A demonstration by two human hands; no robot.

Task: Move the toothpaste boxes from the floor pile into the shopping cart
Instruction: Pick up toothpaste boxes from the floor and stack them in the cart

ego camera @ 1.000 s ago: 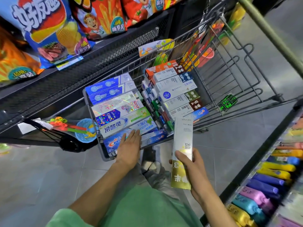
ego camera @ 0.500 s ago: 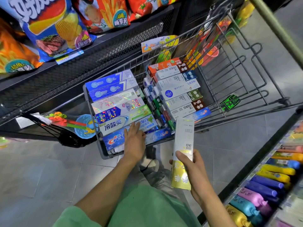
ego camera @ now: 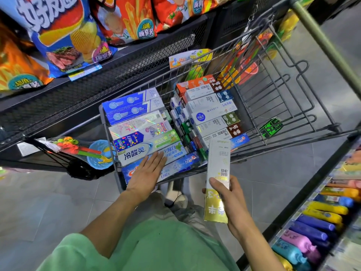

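A wire shopping cart (ego camera: 304,106) stands in front of me, its near end packed with several toothpaste boxes in two stacks: a left stack (ego camera: 140,130) and a right stack (ego camera: 211,114). My left hand (ego camera: 146,175) lies flat, fingers straight, on the nearest boxes of the left stack. My right hand (ego camera: 232,200) grips a long white and gold toothpaste box (ego camera: 217,173), held upright just outside the cart's near rim, its top end over the right stack. No floor pile is in view.
A black shelf (ego camera: 97,85) with snack bags (ego camera: 58,30) runs along the left. A net bag of toys (ego camera: 82,151) hangs beside the cart. Another shelf with coloured bottles (ego camera: 316,227) lines the right. The far half of the cart holds no boxes. Grey tile floor (ego camera: 39,202) lies below.
My left hand has slid slightly further onto the front boxes. The white and gold box in my right hand stays in nearly the same place by the cart's rim.
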